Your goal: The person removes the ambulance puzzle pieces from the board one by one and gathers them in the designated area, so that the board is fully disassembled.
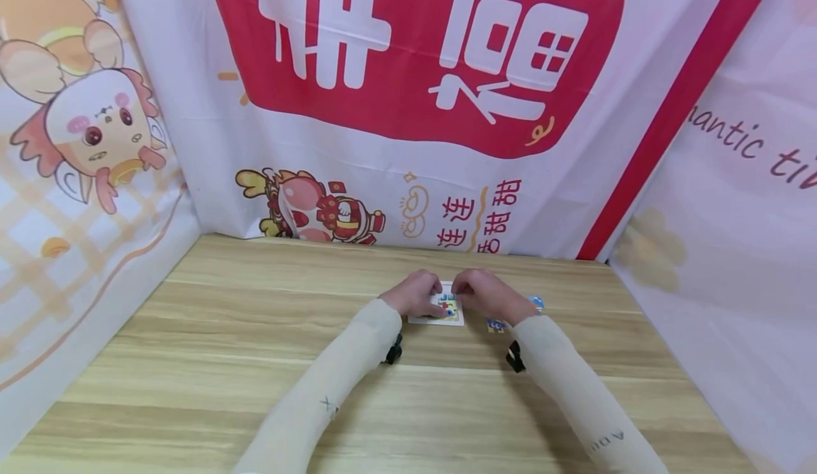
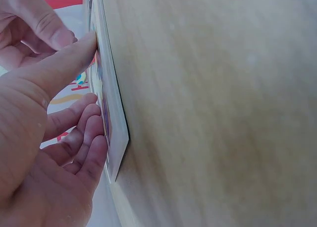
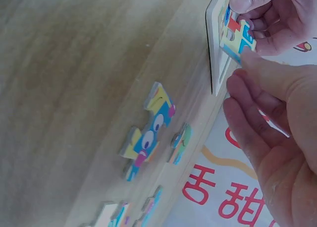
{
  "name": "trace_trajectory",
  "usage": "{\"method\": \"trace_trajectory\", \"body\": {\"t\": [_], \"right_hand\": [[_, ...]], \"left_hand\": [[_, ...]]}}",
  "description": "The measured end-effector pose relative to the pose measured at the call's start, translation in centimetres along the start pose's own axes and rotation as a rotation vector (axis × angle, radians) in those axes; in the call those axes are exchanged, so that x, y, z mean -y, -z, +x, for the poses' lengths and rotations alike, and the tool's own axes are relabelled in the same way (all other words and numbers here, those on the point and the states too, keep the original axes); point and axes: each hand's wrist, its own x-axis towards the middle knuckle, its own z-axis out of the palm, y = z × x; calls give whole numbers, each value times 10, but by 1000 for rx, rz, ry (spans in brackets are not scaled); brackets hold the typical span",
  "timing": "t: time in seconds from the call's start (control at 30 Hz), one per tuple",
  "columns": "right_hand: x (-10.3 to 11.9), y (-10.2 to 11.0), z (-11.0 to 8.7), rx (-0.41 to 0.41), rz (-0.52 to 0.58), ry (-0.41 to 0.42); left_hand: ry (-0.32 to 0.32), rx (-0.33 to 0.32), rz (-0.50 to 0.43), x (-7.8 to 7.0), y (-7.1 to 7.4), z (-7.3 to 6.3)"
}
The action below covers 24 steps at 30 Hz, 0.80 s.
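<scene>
A small white-rimmed jigsaw board (image 1: 440,323) lies flat on the table between the two hands. My left hand (image 1: 416,294) rests on it from the left; in the left wrist view its thumb presses the picture side, with the fingers loosely bent beside it. Over the board's right part, my right hand (image 1: 490,295) pinches a yellow and blue puzzle piece (image 3: 240,42) between thumb and fingertips. That piece sits at the board's surface, tilted in the right wrist view; whether it is seated cannot be told. Both hands cover much of the board's picture.
Loose puzzle pieces lie right of the board, among them a blue and yellow one with eyes (image 3: 151,130) and a smaller one (image 3: 181,143). More pieces (image 3: 151,204) are farther off. Printed cloth (image 1: 408,126) hangs behind the wooden table (image 1: 255,360) and at both sides.
</scene>
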Motion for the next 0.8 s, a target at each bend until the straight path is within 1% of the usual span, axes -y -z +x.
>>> {"method": "trace_trajectory", "body": {"t": [0.23,0.57,0.63,0.67,0.73,0.8], "right_hand": [[-2,-1,-4,-51,33,37],[-2,-10,-5,-131,40,51],[-3,-12,-5,-160,54,26],[-4,-13,-5,-179,81,-1],[-8,-12,-4,-218,151,-73],[-13,-6,-4,-248,200,-146]], "left_hand": [[3,8,3,0,1,1],[27,20,4,-1,2,1],[35,22,-2,-1,2,1],[36,21,-4,0,2,1],[46,28,-5,-1,2,1],[52,32,0,-2,2,2]]}}
